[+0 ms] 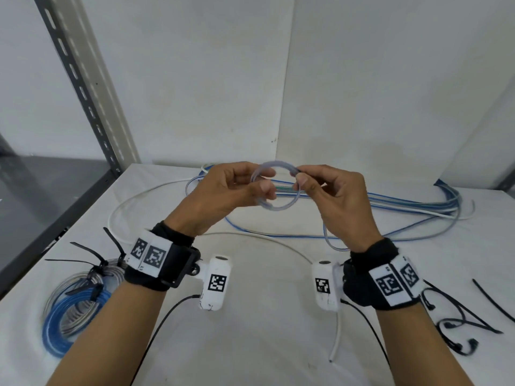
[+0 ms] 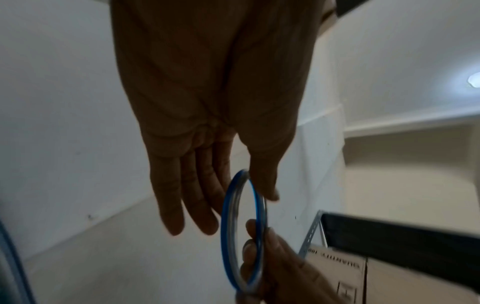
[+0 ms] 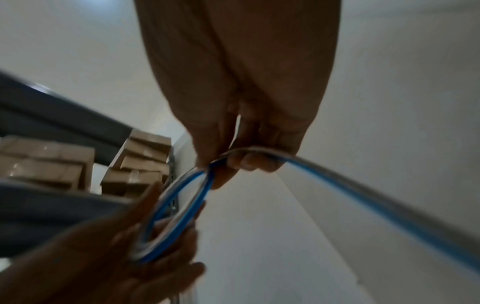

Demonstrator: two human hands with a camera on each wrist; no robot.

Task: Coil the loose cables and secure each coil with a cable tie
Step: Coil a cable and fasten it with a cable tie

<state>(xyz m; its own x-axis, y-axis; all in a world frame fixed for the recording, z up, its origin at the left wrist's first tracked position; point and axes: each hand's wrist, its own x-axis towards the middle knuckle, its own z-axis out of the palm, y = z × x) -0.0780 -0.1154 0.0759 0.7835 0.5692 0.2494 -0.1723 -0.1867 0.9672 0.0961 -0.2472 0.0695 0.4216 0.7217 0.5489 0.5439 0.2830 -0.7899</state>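
1. Hands raised above the table [image 1: 250, 316], palms facing – left hand [image 1: 223, 195] pinches the small cable coil [image 1: 276, 188] at its left, right hand [image 1: 331, 199] pinches its right rim.
2. Coil hangs between them, its tail dropping right to loose cables [image 1: 404, 207] at the far side.
3. Carton [image 2: 337, 273] reads "QUANTITY" – seen inverted.

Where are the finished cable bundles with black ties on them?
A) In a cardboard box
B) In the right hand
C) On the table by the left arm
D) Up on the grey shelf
C. In the head view the tied bundles, blue and clear cable cinched with black ties, lie on the table beside the left forearm, while both hands hold a small new loop up in the air.
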